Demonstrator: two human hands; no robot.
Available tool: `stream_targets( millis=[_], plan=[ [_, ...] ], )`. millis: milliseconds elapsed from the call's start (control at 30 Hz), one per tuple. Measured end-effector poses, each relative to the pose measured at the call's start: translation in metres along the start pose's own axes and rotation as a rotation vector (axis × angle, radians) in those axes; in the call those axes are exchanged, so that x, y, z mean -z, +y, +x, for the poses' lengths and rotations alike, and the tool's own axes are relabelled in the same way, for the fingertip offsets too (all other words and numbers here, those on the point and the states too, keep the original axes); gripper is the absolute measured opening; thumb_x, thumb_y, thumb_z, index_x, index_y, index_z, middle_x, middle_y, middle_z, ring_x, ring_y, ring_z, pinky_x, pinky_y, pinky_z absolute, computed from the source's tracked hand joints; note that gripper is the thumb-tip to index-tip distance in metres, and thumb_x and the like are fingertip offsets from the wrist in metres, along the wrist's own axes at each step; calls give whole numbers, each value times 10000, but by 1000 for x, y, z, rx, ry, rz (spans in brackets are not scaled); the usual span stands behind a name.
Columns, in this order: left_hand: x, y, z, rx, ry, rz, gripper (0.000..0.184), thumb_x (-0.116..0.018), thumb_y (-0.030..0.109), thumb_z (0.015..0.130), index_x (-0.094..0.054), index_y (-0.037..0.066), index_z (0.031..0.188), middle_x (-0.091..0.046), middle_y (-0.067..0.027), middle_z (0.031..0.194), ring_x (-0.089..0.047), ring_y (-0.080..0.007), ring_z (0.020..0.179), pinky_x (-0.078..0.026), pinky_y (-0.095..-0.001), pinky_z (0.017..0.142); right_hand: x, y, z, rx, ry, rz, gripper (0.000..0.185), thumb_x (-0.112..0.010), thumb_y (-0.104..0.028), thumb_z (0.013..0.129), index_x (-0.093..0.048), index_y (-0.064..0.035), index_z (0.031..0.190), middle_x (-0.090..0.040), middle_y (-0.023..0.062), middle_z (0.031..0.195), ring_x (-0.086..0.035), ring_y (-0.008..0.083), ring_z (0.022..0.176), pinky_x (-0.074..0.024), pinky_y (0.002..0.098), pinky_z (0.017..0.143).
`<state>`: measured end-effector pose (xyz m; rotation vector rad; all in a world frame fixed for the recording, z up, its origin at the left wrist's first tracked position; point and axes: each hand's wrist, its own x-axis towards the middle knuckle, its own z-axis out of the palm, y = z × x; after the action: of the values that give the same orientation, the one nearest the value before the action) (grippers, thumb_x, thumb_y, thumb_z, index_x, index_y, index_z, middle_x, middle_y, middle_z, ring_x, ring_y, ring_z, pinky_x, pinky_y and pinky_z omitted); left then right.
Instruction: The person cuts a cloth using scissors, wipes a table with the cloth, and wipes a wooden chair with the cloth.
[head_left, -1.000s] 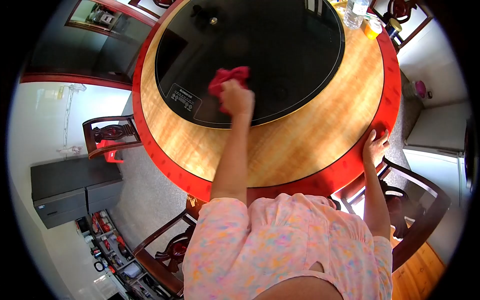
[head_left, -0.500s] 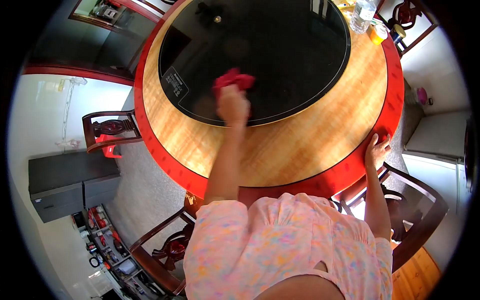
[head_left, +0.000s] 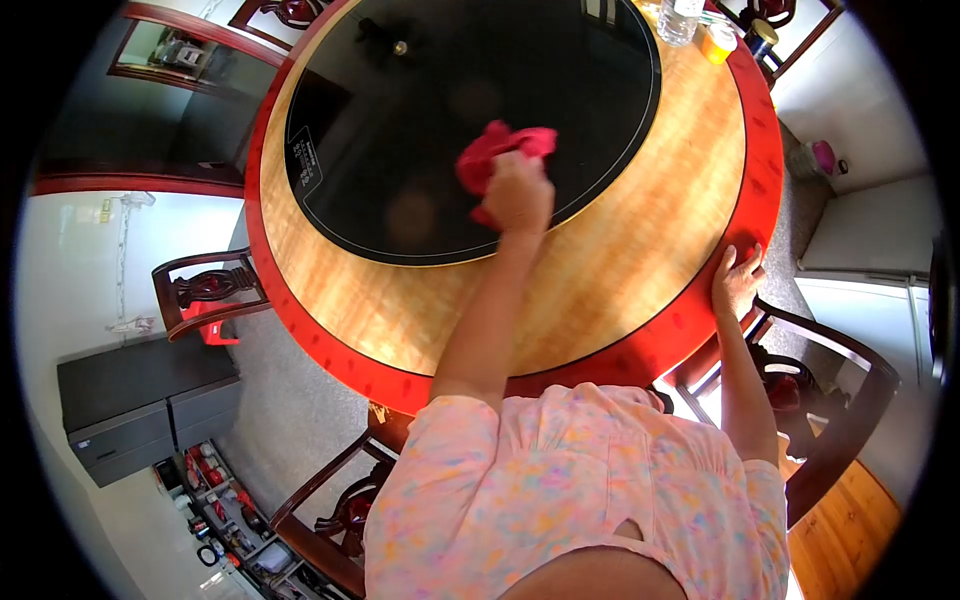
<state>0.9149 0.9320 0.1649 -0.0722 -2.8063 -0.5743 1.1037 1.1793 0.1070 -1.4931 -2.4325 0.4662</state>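
Observation:
My left hand (head_left: 521, 196) is closed on a crumpled red cloth (head_left: 484, 158), its fingers partly hidden by the cloth. The cloth presses against the black glass turntable (head_left: 400, 130), near its front right edge. Beneath the turntable is a round table with a wood-grain top (head_left: 600, 270) and a red border (head_left: 640, 342). At the right, my right hand (head_left: 738, 284) rests on the outer edge of that border, fingers apart and holding nothing.
A clear plastic bottle (head_left: 679, 20), a yellow jar with a white lid (head_left: 718, 43) and a dark gold-lidded jar (head_left: 761, 38) stand at the far right. Wooden chairs surround the table, one (head_left: 850, 400) close by my right arm and another (head_left: 205, 288) at left.
My left hand has moved the cloth rightward across the glass. My right hand stays at the table's edge. The whole view has shifted slightly.

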Motion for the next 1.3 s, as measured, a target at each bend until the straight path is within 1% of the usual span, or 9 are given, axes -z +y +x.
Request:
stream_targets(
  millis=[367, 500, 633, 700, 833, 933, 1033, 1167, 1300],
  plan=[
    [-36, 84, -51, -526, -303, -277, 162, -612, 154, 690, -514, 44, 759, -553, -132, 797, -569, -344, 669, -456, -429, 573, 3, -3, -1, -30, -22, 12, 607, -419, -506, 817, -279, -158, 1294, -376, 260, 1117, -522, 445, 899, -451, 519, 726],
    [-7, 79, -53, 43, -828, -980, 222, -623, 115, 634, -609, 3, 825, -610, -75, 702, -598, -160, 647, -474, -309, 581, -1, 0, -1, -12, -3, 13, 604, -425, -502, 814, -281, -162, 1292, -383, 254, 1107, -520, 436, 910, -451, 520, 721],
    [45, 57, -10, 484, -1080, -1796, 158, -578, 108, 749, -607, -9, 850, -610, -71, 802, -589, -147, 723, -472, -283, 668, 0, -1, -1, -9, 13, 8, 587, -428, -489, 818, -298, -159, 1286, -386, 242, 1117, -523, 428, 905, -467, 494, 711],
    [52, 28, 14, 606, -965, -1775, 190, -544, 122, 786, -610, -24, 888, -610, -83, 858, -588, -152, 778, -471, -284, 700, 2, -4, -1, -19, 10, 5, 583, -432, -484, 818, -304, -157, 1284, -385, 242, 1125, -529, 426, 895, -475, 483, 704],
    [15, -57, 50, 76, -98, -227, 295, -547, 154, 764, -584, -16, 1003, -608, -169, 964, -604, -284, 818, -468, -336, 724, 5, -7, -2, -36, -1, 8, 581, -434, -480, 817, -303, -160, 1285, -388, 247, 1126, -537, 424, 878, -475, 490, 693],
    [21, -60, 48, 23, 107, -290, 301, -534, 168, 759, -588, 0, 1003, -605, -180, 914, -583, -300, 829, -450, -362, 757, 3, -5, -3, -41, -3, 3, 580, -433, -480, 817, -301, -163, 1285, -389, 247, 1130, -540, 423, 876, -476, 493, 686],
    [17, -24, 31, -247, 177, -85, 341, -539, 234, 758, -583, 28, 1027, -585, -157, 929, -540, -311, 880, -420, -377, 798, 3, -5, -3, -30, 1, 4, 583, -433, -482, 816, -297, -167, 1287, -387, 248, 1135, -540, 423, 877, -476, 494, 684],
    [2, 39, 6, 10, -94, 137, 612, -489, 556, 743, -434, 200, 1238, -338, -180, 1273, -313, -394, 1146, -270, -606, 869, 3, -4, -3, -28, 4, -7, 587, -433, -486, 815, -292, -171, 1289, -386, 246, 1140, -543, 423, 869, -477, 491, 681],
    [-19, 50, 0, -25, -116, 179, 580, -517, 516, 733, -458, 204, 1219, -298, -171, 1330, -270, -416, 1180, -180, -642, 907, 4, -6, -1, -48, -15, -30, 590, -431, -489, 815, -285, -173, 1292, -383, 244, 1146, -543, 420, 873, -478, 489, 682]
  ],
)
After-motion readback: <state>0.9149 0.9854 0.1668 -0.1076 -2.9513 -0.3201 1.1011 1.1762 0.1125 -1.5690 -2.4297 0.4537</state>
